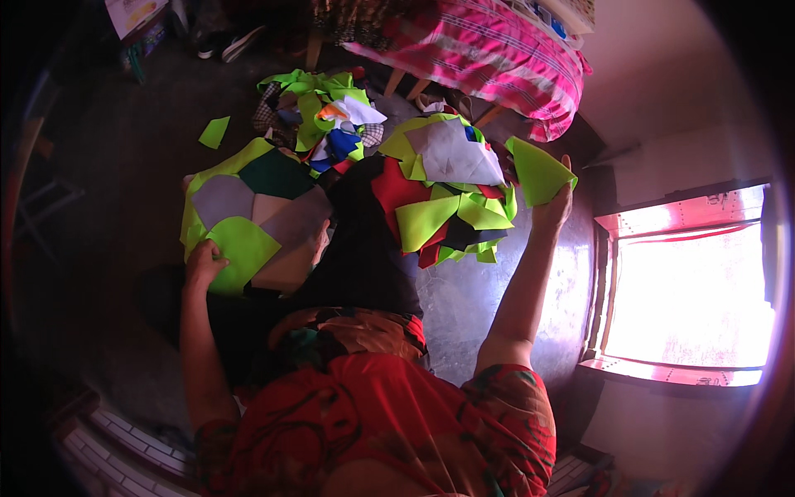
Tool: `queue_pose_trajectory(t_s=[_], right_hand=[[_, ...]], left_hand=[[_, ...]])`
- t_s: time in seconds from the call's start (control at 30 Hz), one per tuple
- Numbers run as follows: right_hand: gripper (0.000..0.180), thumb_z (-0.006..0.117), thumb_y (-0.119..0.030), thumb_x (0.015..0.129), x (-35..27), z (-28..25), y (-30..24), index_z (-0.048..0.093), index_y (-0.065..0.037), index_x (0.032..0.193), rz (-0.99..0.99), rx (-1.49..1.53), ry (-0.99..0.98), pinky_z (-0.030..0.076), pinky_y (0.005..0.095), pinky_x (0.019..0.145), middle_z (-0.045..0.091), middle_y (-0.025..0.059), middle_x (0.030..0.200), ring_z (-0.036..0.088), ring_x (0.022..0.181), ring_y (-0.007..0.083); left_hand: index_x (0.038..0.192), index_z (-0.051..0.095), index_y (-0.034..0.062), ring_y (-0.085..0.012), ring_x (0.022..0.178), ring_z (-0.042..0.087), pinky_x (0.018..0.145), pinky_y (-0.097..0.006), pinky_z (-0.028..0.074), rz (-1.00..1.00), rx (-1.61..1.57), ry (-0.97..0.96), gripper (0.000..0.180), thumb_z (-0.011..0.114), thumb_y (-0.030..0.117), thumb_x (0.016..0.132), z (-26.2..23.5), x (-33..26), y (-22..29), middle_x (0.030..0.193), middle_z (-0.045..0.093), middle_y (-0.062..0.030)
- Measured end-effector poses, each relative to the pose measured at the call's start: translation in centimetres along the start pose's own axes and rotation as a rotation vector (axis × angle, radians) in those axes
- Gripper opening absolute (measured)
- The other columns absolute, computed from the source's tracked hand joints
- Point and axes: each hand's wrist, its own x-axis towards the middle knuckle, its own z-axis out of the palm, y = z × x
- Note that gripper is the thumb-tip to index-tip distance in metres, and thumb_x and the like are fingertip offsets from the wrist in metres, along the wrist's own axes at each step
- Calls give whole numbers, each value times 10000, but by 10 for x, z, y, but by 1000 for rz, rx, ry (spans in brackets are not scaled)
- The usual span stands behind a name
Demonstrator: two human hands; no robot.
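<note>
Here the lime-green fabric piece [539, 171] was pinched at its lower edge in the fingers of the right hand [553, 209], lifted off the floor [489, 290] with its long axis running up and to the left, just beside the right-hand heap of scraps [447, 199]. The left hand [203, 263], well apart, lay with fingers curled down on a green piece [242, 248] atop the flatter left stack [248, 215]. Beyond both, toward the floor's far edge, lay a third jumble of scraps [319, 116] and a pink striped cloth [489, 50].
</note>
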Motion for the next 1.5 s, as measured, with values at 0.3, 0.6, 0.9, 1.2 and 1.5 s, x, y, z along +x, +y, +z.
queue_pose_trajectory(t_s=[0.3, 0.6, 0.9, 1.2, 1.5], right_hand=[[368, 465, -247, 981, -41, 132, -12, 554, 20, 1219, 228, 39, -359, 452, 327, 922, 622, 116, 1112, 590, 1022, 191], [185, 680, -225, 825, -158, 271, 52, 670, -66, 918, -298, -869, -787, 500, 362, 577, 650, 176, 786, 642, 664, 319], [271, 644, -289, 850, -203, 298, 109, 632, -35, 942, 94, -566, -1172, 495, 398, 643, 645, 195, 795, 640, 716, 330], [326, 586, -290, 929, -219, 297, 118, 623, -2, 1077, 733, -149, -1257, 467, 265, 766, 648, 33, 890, 577, 828, 96], [364, 541, -259, 927, -215, 284, 143, 535, -14, 1195, 714, -219, -1013, 492, 282, 744, 641, 74, 1001, 617, 855, 141]], left_hand=[[806, 601, 70, -289, 747, 624, 654, -394, 480, -20, 93, 4, 281, 777, 243, 671, -2, -2, -2, 787, 640, -112], [842, 624, 56, -140, 659, 616, 596, -296, 475, 28, -234, 151, 190, 724, 209, 790, -26, -14, 34, 694, 623, -58], [1066, 602, 43, -139, 907, 601, 800, -301, 488, 37, -658, -61, 392, 739, 288, 793, -34, -10, 51, 957, 633, -33], [1224, 557, 47, -156, 987, 577, 903, -299, 438, 216, -807, -381, 579, 781, 260, 734, -37, -28, 96, 1057, 630, -33], [1160, 591, 16, -108, 949, 572, 869, -279, 443, 31, -839, -197, 413, 719, 189, 808, -31, -7, 74, 1035, 646, -38]])
